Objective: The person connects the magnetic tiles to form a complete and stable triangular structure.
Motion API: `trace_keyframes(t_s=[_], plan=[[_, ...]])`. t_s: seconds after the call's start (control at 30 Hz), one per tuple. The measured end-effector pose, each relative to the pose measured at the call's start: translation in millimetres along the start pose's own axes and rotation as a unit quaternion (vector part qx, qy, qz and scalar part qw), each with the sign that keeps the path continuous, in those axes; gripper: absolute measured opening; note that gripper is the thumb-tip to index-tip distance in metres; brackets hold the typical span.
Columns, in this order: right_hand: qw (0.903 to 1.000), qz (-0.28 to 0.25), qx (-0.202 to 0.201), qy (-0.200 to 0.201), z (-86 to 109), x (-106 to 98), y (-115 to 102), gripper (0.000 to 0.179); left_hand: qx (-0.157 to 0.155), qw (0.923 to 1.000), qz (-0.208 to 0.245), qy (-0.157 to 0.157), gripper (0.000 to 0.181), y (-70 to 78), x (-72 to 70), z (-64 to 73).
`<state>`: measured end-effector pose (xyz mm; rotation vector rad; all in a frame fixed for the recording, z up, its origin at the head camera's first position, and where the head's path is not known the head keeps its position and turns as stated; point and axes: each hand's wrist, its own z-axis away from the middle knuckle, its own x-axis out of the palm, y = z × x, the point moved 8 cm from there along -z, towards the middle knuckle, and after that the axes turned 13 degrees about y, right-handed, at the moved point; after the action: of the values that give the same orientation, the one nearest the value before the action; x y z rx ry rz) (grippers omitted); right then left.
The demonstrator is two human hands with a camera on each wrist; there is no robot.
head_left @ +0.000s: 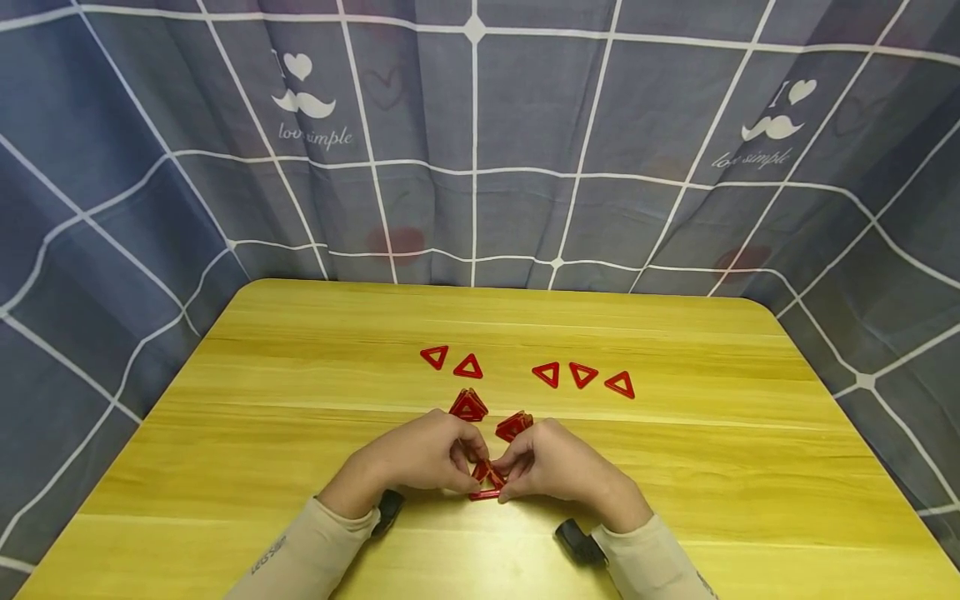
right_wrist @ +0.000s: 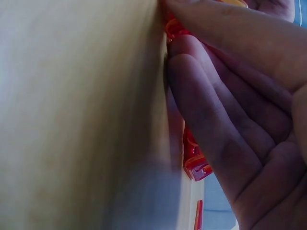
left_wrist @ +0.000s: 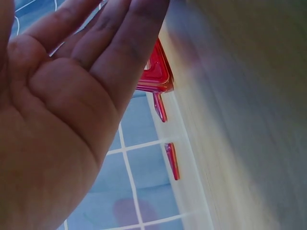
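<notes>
Near the front middle of the table, my left hand and right hand face each other over red triangular tiles. These tiles lean together, with one low red tile along the near side. Thumb and fingers of each hand pinch the tiles from either side. Just beyond the hands stand two red pyramids of triangular tiles, one at the left and one by the right knuckles. In the right wrist view, red tile edges show at the fingertips; the left wrist view hides the held tiles behind the palm.
Farther back, loose red triangles lie flat: two at the left and three at the right. The yellow wood-grain table ends at a blue-grey checked curtain behind and at both sides.
</notes>
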<state>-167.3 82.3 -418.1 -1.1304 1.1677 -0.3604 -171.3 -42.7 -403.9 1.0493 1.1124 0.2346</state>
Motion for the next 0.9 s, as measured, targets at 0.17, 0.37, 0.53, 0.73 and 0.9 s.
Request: trace_keyframes(t_s=[0.17, 0.37, 0.53, 0.73, 0.9], plan=[[1.0, 0.005, -0.001, -0.004, 0.1, 0.9, -0.8, 0.02, 0.011, 0.9998, -0.016, -0.004, 0.02, 1.9, -1.1, 0.5], [0.9996, 0.02, -0.019, -0.003, -0.8, 0.6, -3.2, 0.014, 0.037, 0.9969, -0.069, 0.006, 0.032, 1.7, -2.2, 0.8], [0.999, 0.032, -0.03, -0.002, -1.2, -1.0, -3.6, 0.012, 0.066, 0.9934, -0.094, 0.005, 0.039, 3.9, 1.9, 1.8], [0.9986, 0.035, -0.039, -0.001, -1.2, -0.9, -3.0, 0.009, 0.068, 0.9924, -0.101, 0.015, 0.027, 6.0, 4.5, -1.2], [0.9986, 0.036, -0.039, -0.001, -1.0, -0.4, -2.3, 0.007, 0.063, 0.9925, -0.104, 0.016, 0.016, 9.8, 4.1, -2.1]])
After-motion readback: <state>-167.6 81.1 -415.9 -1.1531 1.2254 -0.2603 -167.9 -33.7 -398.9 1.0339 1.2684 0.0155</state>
